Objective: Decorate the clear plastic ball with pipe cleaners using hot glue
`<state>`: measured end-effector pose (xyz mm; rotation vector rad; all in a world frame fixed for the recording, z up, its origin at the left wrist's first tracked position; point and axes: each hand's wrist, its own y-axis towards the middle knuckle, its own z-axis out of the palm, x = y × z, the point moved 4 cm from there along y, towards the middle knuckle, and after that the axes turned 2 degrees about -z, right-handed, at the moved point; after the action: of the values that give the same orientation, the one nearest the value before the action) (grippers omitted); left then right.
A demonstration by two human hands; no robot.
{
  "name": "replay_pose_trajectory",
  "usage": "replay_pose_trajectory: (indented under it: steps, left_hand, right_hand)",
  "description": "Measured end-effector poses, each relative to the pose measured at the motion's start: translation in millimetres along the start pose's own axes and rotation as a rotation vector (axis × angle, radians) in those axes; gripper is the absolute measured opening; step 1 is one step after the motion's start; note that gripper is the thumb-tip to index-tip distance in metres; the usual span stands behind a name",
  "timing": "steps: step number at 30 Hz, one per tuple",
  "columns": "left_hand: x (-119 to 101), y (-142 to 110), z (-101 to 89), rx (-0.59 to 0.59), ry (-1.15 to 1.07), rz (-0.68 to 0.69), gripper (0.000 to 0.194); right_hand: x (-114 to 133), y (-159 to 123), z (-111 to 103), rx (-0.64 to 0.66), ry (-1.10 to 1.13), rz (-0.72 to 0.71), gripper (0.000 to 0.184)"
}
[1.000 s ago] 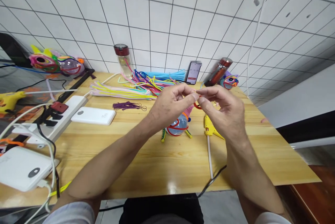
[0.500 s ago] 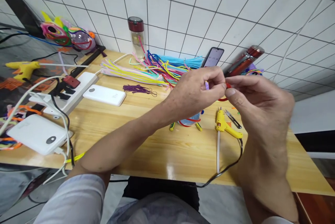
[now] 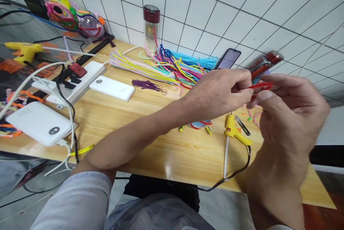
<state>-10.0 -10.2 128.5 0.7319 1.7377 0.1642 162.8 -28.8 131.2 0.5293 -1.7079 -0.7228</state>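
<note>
Between my two hands, above the right part of the table, is a red pipe cleaner [image 3: 262, 85] bent into a small piece. My left hand [image 3: 225, 90] pinches its left end between thumb and fingers. With thumb and index finger, my right hand [image 3: 292, 108] is closed on its right side. Partly behind my left hand sits a clear round craft body [image 3: 199, 125] with red pipe cleaner trim and small yellow-green feet. Just below the hands a yellow glue gun [image 3: 233, 129] lies beside small thread snips [image 3: 242, 125].
Bundles of coloured pipe cleaners [image 3: 145, 68] lie near the wall by a glass bottle [image 3: 152, 31]. A phone [image 3: 229, 59] and a red flask [image 3: 267, 63] lean at the back. Power banks [image 3: 111, 87], a power strip [image 3: 88, 74] and cables fill the left; the glue gun's cord crosses the front edge.
Both hands have moved right in the view, and more of the red pipe cleaner shows between them. A purple bit seen at my left fingers is out of sight. The camera view has shifted slightly.
</note>
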Motion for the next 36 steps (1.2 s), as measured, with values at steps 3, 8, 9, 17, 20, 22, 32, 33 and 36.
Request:
replay_pose_trajectory:
  steps: [3, 8, 9, 17, 20, 22, 32, 33, 36]
  left_hand:
    - [2.6, 0.4, 0.9, 0.011, 0.084, 0.038, 0.022]
    - [3.9, 1.7, 0.6, 0.029, 0.100, 0.012, 0.019]
    - [3.8, 2.0, -0.2, 0.030, 0.079, -0.001, 0.018]
    - [14.1, 6.2, -5.4, 0.028, -0.059, -0.063, 0.014]
    - [16.7, 7.5, -5.4, 0.044, -0.074, -0.102, 0.015]
    - [15.6, 7.6, -5.7, 0.030, -0.060, -0.111, 0.014]
    - [13.9, 7.7, -7.1, -0.039, -0.132, -0.118, 0.023]
    - [15.0, 8.5, -8.3, -0.041, -0.190, -0.129, 0.027]
    - [19.0, 10.2, -8.8, 0.012, -0.321, -0.205, 0.033]
  right_hand:
    - [-2.0, -1.1, -0.3, -0.011, -0.067, 0.000, 0.021]
    - [-6.7, -1.6, 0.1, -0.029, -0.068, 0.037, 0.011]
    - [-8.0, -1.0, -0.3, -0.027, -0.052, 0.060, 0.011]
    - [-20.7, 13.1, -9.9, 0.051, 0.015, 0.167, 0.020]
    - [-22.7, 15.8, -13.2, 0.105, -0.005, 0.176, 0.020]
    - [-22.6, 15.2, -13.7, 0.141, -0.005, 0.218, 0.016]
    - [-15.3, 11.8, -8.4, 0.146, -0.030, 0.298, 0.021]
    - [-15.7, 12.3, -8.8, 0.129, -0.013, 0.294, 0.021]
    - [-17.8, 13.6, -10.4, 0.089, 0.032, 0.292, 0.020]
